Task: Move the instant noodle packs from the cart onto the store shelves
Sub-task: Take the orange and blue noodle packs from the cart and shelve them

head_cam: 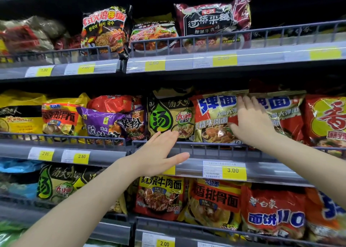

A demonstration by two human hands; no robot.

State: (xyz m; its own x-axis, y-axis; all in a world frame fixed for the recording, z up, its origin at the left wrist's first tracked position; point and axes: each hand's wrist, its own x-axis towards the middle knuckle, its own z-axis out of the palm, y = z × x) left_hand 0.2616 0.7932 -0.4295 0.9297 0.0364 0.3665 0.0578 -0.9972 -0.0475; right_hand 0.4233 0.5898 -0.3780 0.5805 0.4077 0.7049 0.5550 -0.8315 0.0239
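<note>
Both hands are spreading flat: right hand (250, 123) pressing the red-and-gold noodle pack (215, 117), left hand (159, 153) hovering empty beside the shelf rail (215, 146).

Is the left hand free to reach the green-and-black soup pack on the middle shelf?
Probably yes: the left hand is open, holds nothing, and hovers just below the pack; only the low rail crosses its base.

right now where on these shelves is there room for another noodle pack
Top shelf: dark bare stretch right of the maroon pack, behind the rail. Also headroom above the middle row. The middle shelf is packed edge to edge where the right hand presses the red and gold pack; bottom row equally crowded.
</note>
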